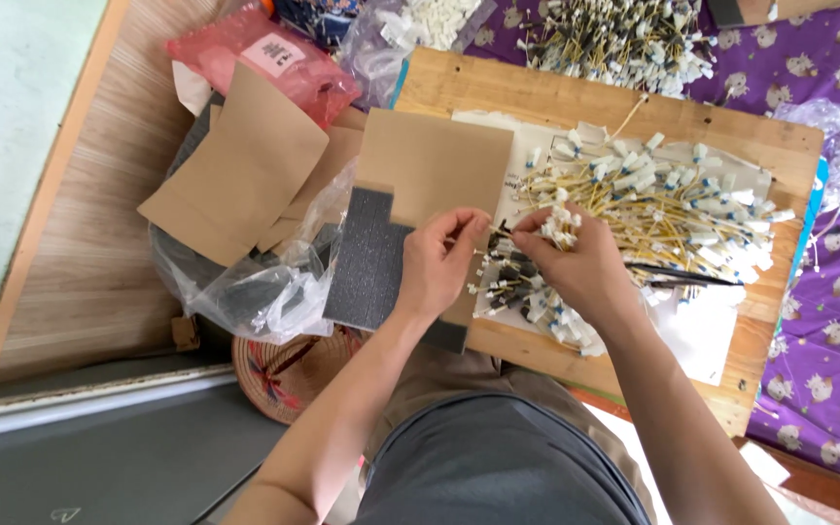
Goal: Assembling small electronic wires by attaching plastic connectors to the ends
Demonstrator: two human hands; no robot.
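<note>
Landmark: wooden board (498, 92), pale and flat, on which the work is carried out.
Left hand (437, 262): fingers closed in a pinch on the thin end of a single cable piece (491, 235), held over the board's near-left part.
Right hand (576, 262): curled shut around a bundle of short cables (527, 292), whose white connector ends fan out below the palm.
Loose cables (663, 199): a tangled heap of yellowish wires with white plastic plugs, spread on white paper at the board's centre and right.
Second heap (624, 34): similar wires, piled beyond the board's far edge.
Pink bag (264, 58): glossy plastic packet bearing a white rectangular label, seen off the board's far-left corner.
Cardboard sheets (235, 165): plain brown, flat, overlapped to the left of the board; one more is laid on the board's left part.
Foam pad (371, 258): dark grey, finely ribbed, at the board's left edge.
Clear bags (255, 292): crinkled film, left of the foam.
Purple cloth (828, 282): printed with small animals, right of the board.
</note>
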